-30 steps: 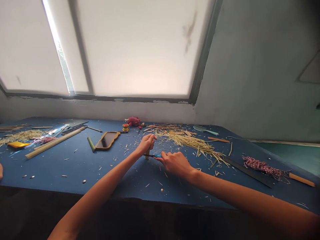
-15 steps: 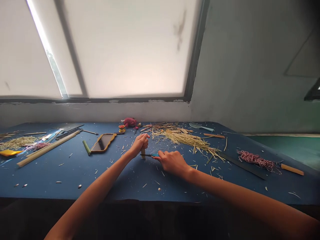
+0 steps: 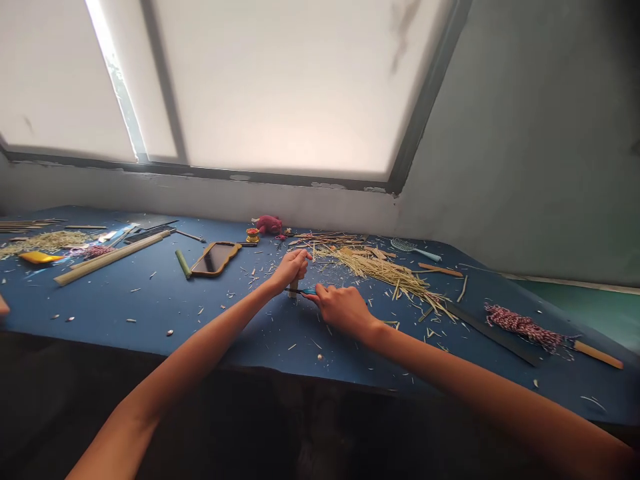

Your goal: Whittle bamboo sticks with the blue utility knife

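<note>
My left hand (image 3: 292,269) is closed around a pale flat strip, apparently bamboo (image 3: 293,288), whose lower end shows beneath the fist and points down to the blue table. In my right hand (image 3: 345,308) is a small knife (image 3: 309,291) with a blue handle, gripped in wrapped fingers. Its thin dark blade crosses the strip just below my left fist. Whether the edge cuts in is too small to see. Beyond and right of my hands lies a heap of thin straw-coloured slivers (image 3: 385,270), and loose shavings dot the table around.
A gold-framed mirror (image 3: 216,260) and a green bamboo piece (image 3: 183,264) lie left of my hands. Further left are long bamboo sticks (image 3: 113,259). At the back sits a pink toy (image 3: 270,225); rightward lie a hairbrush (image 3: 417,250), a dark flat strip (image 3: 493,333) and red-white cord (image 3: 523,325).
The head view has tilted and shifted, so the table sits higher on the left. Both hands keep their grips, and the knife stays across the strip.
</note>
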A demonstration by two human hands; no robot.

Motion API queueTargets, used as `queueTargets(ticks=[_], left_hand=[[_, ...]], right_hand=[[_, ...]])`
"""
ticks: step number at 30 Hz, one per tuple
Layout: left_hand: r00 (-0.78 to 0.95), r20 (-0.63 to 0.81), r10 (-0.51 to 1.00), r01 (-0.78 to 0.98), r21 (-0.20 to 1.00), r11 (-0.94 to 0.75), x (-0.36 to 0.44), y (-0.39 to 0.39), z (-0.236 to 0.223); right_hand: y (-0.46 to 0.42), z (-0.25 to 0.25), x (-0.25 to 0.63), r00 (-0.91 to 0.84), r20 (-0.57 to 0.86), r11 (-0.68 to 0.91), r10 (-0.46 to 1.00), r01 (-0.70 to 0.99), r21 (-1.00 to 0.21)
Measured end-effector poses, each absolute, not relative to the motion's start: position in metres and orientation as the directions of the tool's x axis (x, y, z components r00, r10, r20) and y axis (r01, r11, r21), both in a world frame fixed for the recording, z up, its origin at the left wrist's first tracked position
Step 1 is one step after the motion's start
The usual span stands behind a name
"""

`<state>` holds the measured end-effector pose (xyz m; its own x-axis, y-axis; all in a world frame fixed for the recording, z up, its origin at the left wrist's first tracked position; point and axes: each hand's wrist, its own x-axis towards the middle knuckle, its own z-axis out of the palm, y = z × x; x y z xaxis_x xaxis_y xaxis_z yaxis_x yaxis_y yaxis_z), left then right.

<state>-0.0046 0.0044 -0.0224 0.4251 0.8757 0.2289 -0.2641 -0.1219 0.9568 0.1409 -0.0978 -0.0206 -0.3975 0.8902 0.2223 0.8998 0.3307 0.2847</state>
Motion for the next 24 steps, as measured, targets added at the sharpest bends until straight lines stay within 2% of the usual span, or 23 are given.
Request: queueTargets(ticks=[5, 9, 19, 24], left_hand=[[0.466, 0.255, 0.847, -0.245, 0.957, -0.154, -0.005, 0.003, -0.023], [0.463, 0.235, 0.854, -0.249, 0.96, -0.129, -0.006, 0.008, -0.026], [0.376, 0.205, 0.904, -0.277, 0.956, -0.101, -0.007, 0.006, -0.02], [0.408, 0.213, 0.888, -0.289, 0.953, -0.096, -0.014, 0.01, -0.022]], right_hand=[[-0.096, -0.018, 0.147, -0.443, 0.215, 0.369, 0.87, 0.876, 0.312], [-0.102, -0.015, 0.168, -0.419, 0.221, 0.331, 0.881, 0.878, 0.346], [-0.091, -0.023, 0.135, -0.423, 0.228, 0.36, 0.877, 0.892, 0.274], [-0.094, -0.023, 0.155, -0.439, 0.244, 0.36, 0.865, 0.88, 0.309]])
